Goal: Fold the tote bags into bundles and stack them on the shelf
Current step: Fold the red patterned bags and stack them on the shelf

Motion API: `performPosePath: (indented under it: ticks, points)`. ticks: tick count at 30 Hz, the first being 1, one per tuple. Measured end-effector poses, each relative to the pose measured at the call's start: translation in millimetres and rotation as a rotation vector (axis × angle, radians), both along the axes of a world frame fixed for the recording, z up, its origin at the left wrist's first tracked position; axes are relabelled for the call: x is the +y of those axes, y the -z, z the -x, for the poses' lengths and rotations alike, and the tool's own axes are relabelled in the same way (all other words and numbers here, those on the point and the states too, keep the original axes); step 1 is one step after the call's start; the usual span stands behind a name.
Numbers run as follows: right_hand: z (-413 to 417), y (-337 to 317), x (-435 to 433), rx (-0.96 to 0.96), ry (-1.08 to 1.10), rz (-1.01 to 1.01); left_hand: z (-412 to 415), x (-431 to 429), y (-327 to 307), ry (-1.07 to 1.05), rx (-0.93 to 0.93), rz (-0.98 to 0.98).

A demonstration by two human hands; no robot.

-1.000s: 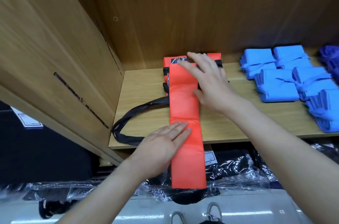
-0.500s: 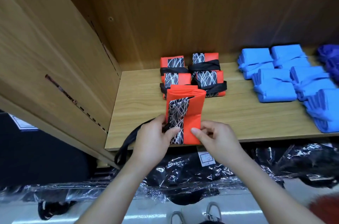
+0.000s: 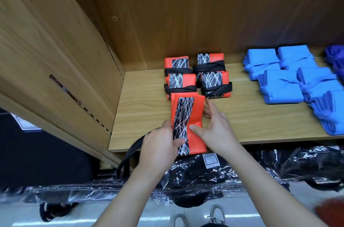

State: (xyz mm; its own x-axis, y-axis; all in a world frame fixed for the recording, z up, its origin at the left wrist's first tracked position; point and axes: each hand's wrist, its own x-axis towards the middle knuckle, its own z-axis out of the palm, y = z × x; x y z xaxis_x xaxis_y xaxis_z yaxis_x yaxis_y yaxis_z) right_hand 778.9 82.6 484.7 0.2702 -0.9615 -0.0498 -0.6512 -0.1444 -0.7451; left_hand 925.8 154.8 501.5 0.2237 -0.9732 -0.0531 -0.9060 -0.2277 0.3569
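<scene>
Tote bag (image 3: pixel 197 115) folded short, held at shelf front

Vs 1.0 s ago: the bag was a long orange strip running off the shelf (image 3: pixel 149 107) edge with both palms flat on it; now it is doubled back into a short packet with the black-and-white patterned strip facing up. Vs 0.5 s ago: right hand (image 3: pixel 216 132) has shifted up along the packet's right side; left hand (image 3: pixel 158 145) is at much the same near-left corner.

Counts: 1 tote bag in work, 4 finished orange bundles (image 3: pixel 214 79) in a two-by-two block at the shelf back, each wrapped in a black strap. 5 blue bundles (image 3: pixel 281 89) to the right, well apart from the orange ones. A purple item (image 3: pixel 335 55) at the far right is cut off and blurred.

Left grip is closed on the packet's near-left edge, thumb on the patterned strip. Right grip holds the right edge, thumb pressed on the orange face, fingers against the side. The bag lies between the two hands, near end overhanging the shelf front, far end touching the front-left bundle. Black handle (image 3: pixel 130 154) hangs off the edge by the left hand.

Below the shelf: black goods in clear plastic (image 3: pixel 204 176), shoes (image 3: pixel 216 212) at frame bottom
</scene>
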Motion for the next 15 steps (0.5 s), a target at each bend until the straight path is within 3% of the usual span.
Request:
performPosePath:
  ticks: [4, 7, 9, 12, 15]
  points:
    - [-13, 2, -10, 0.011, 0.047, 0.013, 4, 6, -7, -0.008, -0.148, 0.009]
    - [-16, 3, -10, 0.069, 0.059, 0.013, -1, 10, -12, 0.076, -0.329, 0.244]
    - [-16, 3, -11, 0.069, 0.063, 0.02, -7, 13, -1, 0.265, -0.371, 0.361]
    - [-16, 4, -14, 0.059, 0.068, 0.005, -14, 16, 18, 0.489, -0.366, 0.162]
    - [-12, 5, -18, -0.028, 0.036, -0.058, -20, 17, 29, 0.511, -0.328, 0.057]
